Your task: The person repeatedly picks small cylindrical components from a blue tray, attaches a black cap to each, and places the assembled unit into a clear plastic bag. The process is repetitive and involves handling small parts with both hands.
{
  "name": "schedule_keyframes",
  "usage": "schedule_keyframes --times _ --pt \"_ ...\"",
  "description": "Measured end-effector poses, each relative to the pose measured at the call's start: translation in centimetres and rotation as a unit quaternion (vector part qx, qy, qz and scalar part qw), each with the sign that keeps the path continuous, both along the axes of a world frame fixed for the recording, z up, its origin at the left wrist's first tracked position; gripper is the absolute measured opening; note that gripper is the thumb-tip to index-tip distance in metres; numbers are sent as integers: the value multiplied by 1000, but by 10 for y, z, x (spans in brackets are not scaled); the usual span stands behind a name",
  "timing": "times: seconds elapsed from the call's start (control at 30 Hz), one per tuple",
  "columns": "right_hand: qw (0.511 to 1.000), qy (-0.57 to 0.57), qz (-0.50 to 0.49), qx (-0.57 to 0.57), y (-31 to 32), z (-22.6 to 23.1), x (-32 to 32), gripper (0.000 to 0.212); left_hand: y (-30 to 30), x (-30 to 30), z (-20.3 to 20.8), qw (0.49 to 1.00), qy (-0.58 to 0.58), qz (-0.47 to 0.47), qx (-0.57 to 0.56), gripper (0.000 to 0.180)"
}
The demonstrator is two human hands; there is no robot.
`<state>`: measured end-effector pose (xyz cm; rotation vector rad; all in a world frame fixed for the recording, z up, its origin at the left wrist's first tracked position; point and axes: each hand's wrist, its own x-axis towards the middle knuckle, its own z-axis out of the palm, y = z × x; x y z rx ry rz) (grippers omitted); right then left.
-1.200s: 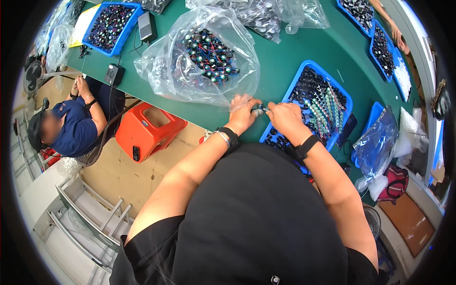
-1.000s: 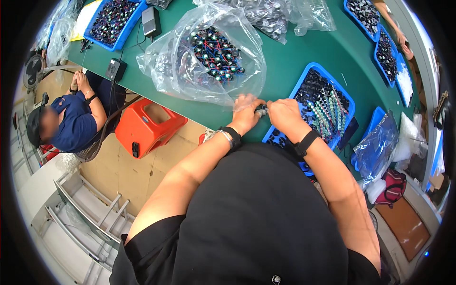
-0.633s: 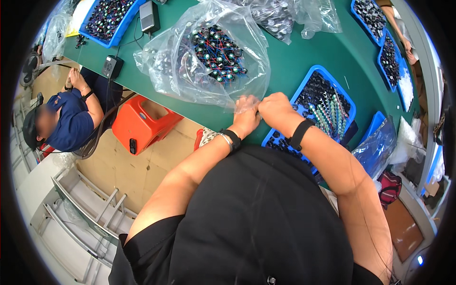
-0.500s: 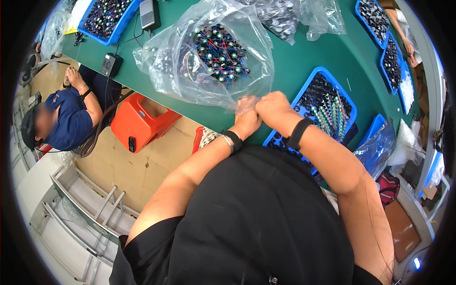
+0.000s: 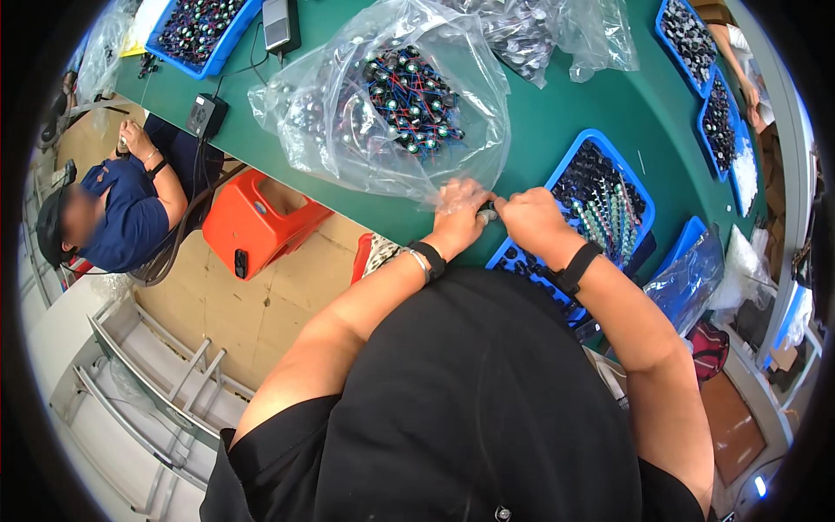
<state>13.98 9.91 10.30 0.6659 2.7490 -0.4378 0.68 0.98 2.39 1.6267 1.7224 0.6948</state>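
Glossy clear plastic bag (image 5: 365, 113) (crinkled), smooth blue plastic tray (image 5: 570, 170), matt green table (image 5: 557, 113)

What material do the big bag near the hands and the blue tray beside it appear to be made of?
The big bag looks like thin clear plastic film: see-through, crinkled, with glossy highlights. The blue tray seems to be rigid moulded plastic, with a smooth, evenly coloured rim. The table has a matte green surface; material unclear.
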Motion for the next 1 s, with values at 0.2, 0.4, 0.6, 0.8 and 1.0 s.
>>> schedule_keyframes --times 0.2,0.4,0.6,0.8,1.0 --pt "996 -4 91 9 0 6 -22 10 -1 2 -7 1000 -1 11 -14 23" --pt "996 -18 89 1 -1 -1 -36 8 -4 4 -18 999 31 2 -18 19" --pt "996 -3 94 12 -2 0 -28 6 -1 4 -14 999 47 -2 -23 23" --pt "938 43 -342 -35 -36 18 59 20 -1 -4 -10 962 -247 2 -116 29" --pt "838 15 -546 11 -76 -27 117 23 7 -20 61 783 -567 21 -254 31"
